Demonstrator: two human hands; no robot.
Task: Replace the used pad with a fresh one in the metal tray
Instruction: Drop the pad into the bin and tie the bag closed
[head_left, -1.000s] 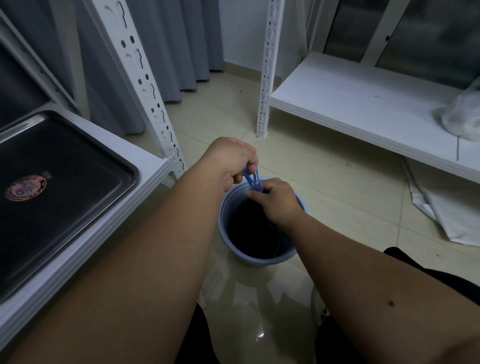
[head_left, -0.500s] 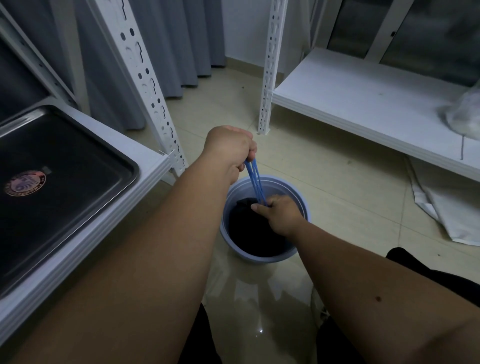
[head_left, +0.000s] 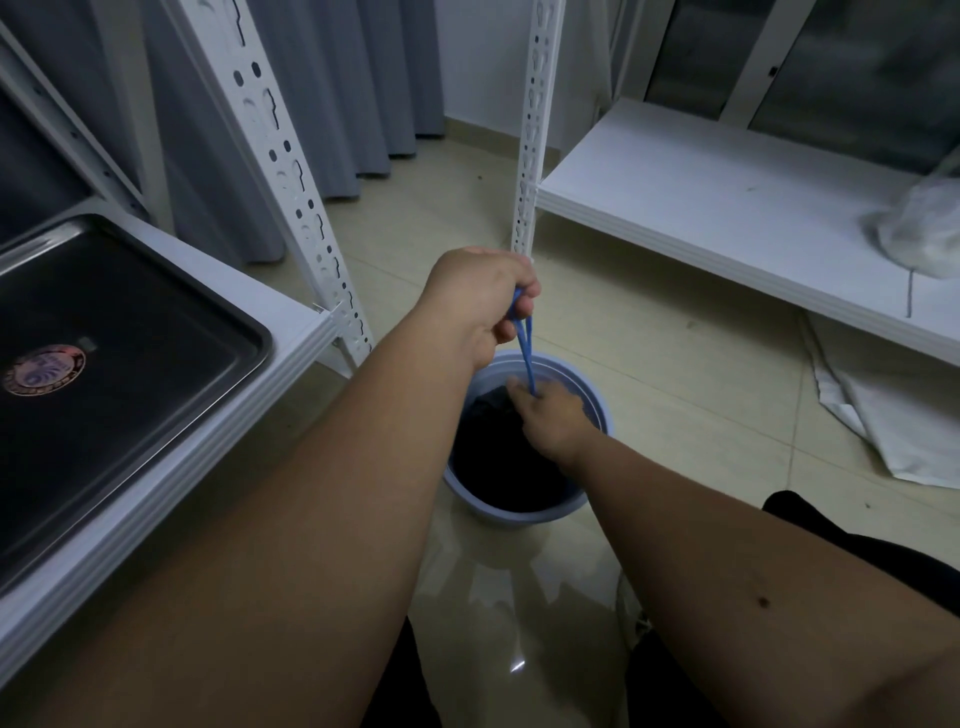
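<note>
Blue cord (head_left: 525, 349) runs taut and nearly upright between both hands above the bin (head_left: 592, 402) on the floor. Right hand (head_left: 551, 415), nearer, reaches into the bin, fingers pinching the cord's low end by the dark liner (head_left: 498, 457). Left hand (head_left: 483, 301) grips the top in a fist. Metal tray (head_left: 260, 338) sits bare on the left shelf (head_left: 291, 322), no pad visible. Open floor beyond.

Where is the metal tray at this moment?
In the head view, the metal tray lies at the left, on the white shelf, left of the blue bin on the floor.
</note>
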